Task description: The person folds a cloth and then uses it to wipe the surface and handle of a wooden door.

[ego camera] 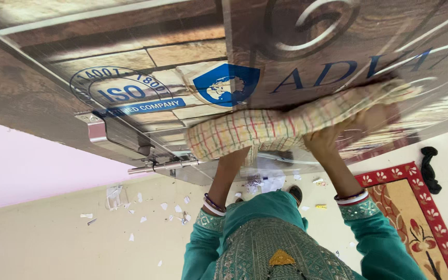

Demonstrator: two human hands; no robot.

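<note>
A checked cloth (pixel 265 127) with red, green and cream lines lies pressed flat against a glossy wood-patterned door (pixel 182 31). My right hand (pixel 333 136) grips the cloth's right part against the door. My left hand (pixel 233 161) reaches up under the cloth's left part, and the cloth covers its fingers. Both wrists wear bangles, and both sleeves are teal. A steel slide bolt (pixel 164 166) sits on the door just left of my left forearm.
A steel bracket (pixel 97 129) sits on the door edge at left, near blue printed emblems (pixel 226 83). Several paper scraps (pixel 146 207) litter the cream floor. A red patterned rug (pixel 416 207) and a black cloth (pixel 430 168) lie at right. A pink wall (pixel 22 166) stands at left.
</note>
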